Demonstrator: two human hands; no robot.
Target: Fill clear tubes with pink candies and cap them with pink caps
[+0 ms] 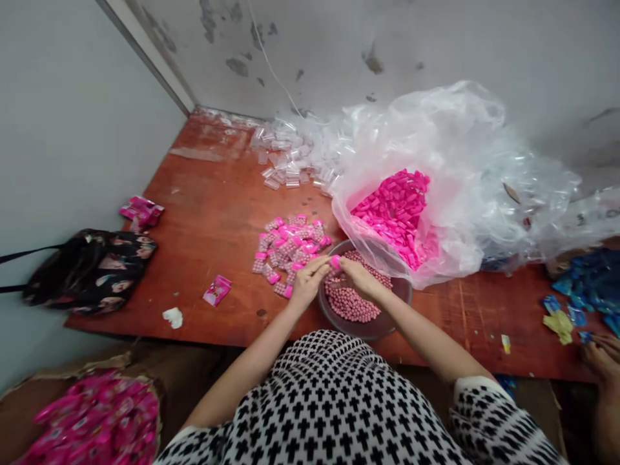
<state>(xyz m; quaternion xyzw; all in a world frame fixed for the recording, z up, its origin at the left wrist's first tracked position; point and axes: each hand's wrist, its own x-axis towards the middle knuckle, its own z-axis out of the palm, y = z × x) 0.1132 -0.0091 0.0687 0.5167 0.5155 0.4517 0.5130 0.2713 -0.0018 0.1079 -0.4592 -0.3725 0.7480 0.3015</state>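
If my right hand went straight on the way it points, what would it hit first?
The pink cap at the right hand's fingertips, apparently already touching; just beyond, probably the left hand, though depth is hard to judge.

Looking like small packing workshop. Long wooden table [203,206] standing against blotchy wall [329,45]. Parts sitting in bulk: clear pieces [290,155] lying heaped, plastic bag [450,129] holding pink parts [394,210], bowl [405,300] holding beads [351,303]. Bead-filled containers [290,247] lying piled. Pink packets [101,420] filling carton [19,403]. Co-worker's hand [603,356] resting near blue packets [593,284].
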